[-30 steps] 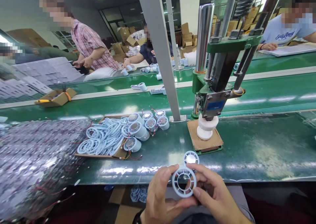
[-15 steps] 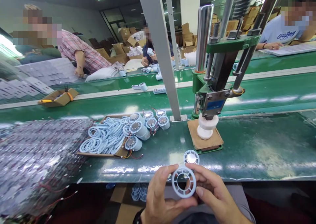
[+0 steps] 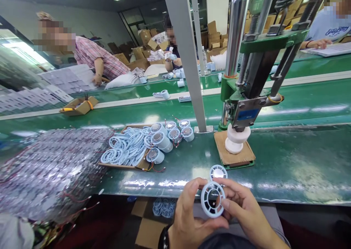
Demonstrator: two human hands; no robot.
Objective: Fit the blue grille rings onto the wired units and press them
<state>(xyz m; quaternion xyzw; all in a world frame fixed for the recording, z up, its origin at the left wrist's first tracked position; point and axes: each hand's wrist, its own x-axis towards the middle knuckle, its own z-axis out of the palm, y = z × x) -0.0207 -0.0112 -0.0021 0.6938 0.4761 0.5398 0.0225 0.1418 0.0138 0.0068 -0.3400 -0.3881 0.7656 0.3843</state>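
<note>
In the head view, a light blue spoked ring [image 3: 204, 202] is held upright between my two hands over the bench's front edge. My left hand [image 3: 189, 214] grips it from the left and below, with the thumb under the rim. The fingers and thumb of my right hand [image 3: 244, 208] pinch its right side. Through the open centre something small shows, too small to name. Just behind my fingertips stands a light blue round part with a silver disc [image 3: 218, 173], partly hidden by the hands.
A green press [image 3: 248, 102] with a white round head [image 3: 239, 135] stands on a cardboard-topped base [image 3: 219, 143]. To the left are a carton of blue rings [image 3: 128, 144], several blue cylinders with wires [image 3: 161, 141] and a wired stack [image 3: 55, 168]. A grey post [image 3: 189, 59] rises behind; co-workers sit across.
The camera view has swung slightly left, so the scene sits further right. The ring has turned a little in my hands, and my right thumb now lies against its rim.
</note>
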